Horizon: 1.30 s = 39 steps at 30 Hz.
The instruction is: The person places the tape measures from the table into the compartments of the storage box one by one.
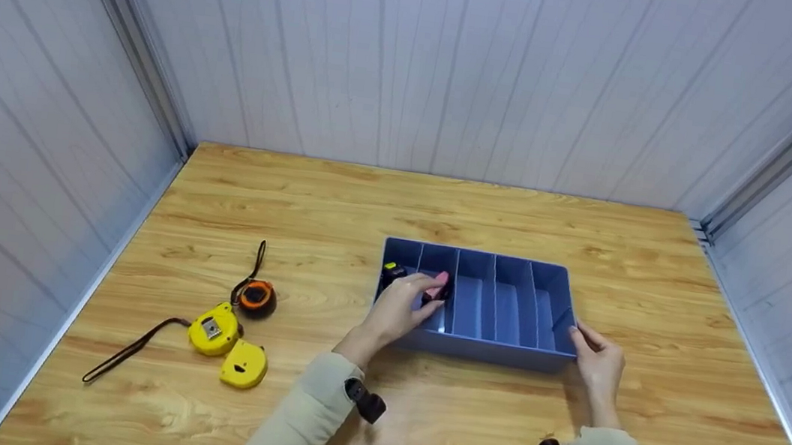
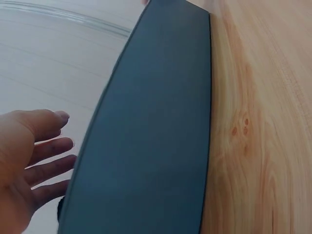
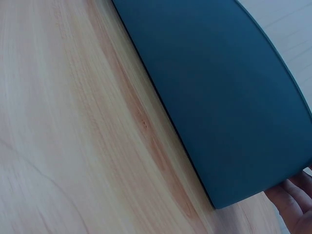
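Gap between tapes (image 1: 245, 366) and tray (image 1: 486, 351) passable. Left hand (image 1: 396, 309) partly bars two leftmost slots (image 1: 439, 259); right hand (image 1: 599, 362) blocks right end.

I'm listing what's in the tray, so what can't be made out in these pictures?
Pink item's full shape: head view, partly covered by the left hand.
Black-and-yellow item's lower part: head view, behind the same hand.
Compartment floors of the blue tray: both wrist views, blocked by its own side.
Rest of the right hand: right wrist view, cut off by the picture's edge.
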Motion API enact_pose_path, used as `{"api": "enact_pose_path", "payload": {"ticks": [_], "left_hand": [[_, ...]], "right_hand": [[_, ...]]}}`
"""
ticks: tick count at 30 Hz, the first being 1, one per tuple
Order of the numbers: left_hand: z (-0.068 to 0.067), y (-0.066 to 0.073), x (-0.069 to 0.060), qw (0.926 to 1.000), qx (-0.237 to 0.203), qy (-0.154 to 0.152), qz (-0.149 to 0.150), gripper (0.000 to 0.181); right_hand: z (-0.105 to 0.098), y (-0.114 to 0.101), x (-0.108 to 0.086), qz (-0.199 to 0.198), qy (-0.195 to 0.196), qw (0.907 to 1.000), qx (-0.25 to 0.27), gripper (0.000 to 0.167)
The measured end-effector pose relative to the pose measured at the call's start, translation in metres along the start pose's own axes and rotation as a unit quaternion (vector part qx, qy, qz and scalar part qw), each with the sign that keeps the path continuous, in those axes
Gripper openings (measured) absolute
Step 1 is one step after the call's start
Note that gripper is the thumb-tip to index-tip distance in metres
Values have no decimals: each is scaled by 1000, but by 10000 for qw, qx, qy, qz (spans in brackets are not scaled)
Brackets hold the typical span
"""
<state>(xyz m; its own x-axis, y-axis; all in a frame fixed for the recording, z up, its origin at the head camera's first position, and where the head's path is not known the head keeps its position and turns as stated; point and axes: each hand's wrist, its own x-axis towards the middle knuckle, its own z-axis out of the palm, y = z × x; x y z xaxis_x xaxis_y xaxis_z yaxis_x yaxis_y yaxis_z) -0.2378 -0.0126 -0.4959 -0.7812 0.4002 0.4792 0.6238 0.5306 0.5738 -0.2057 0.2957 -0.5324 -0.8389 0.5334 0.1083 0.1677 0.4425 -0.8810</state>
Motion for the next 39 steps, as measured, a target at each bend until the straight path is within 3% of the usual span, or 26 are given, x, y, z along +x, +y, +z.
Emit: {"api": "enact_pose_path", "payload": {"ticks": [5, 12, 23, 28, 35, 39], "left_hand": [[-7, 3, -4, 9999, 82, -56, -51, 27], [-18, 4, -13, 9979, 356, -457, -298, 30], [-38, 6, -28, 9968, 557, -553, -180, 36], [-45, 5, -33, 9956, 603, -686, -224, 37], [-56, 4, -45, 9937, 713, -800, -340, 41], [-63, 2, -52, 9925, 819, -801, -426, 43]], "right_hand": [[-1, -1, 0, -7, -131, 9999, -37, 27], [-2, -1, -1, -89, -247, 9997, 27, 28], [-3, 2, 0, 25, -253, 9997, 55, 31], [0, 14, 7, 8, -290, 9995, 118, 32], [16, 56, 31, -74, -35, 9997, -229, 35], [15, 58, 31, -136, -73, 9997, -180, 35]]}}
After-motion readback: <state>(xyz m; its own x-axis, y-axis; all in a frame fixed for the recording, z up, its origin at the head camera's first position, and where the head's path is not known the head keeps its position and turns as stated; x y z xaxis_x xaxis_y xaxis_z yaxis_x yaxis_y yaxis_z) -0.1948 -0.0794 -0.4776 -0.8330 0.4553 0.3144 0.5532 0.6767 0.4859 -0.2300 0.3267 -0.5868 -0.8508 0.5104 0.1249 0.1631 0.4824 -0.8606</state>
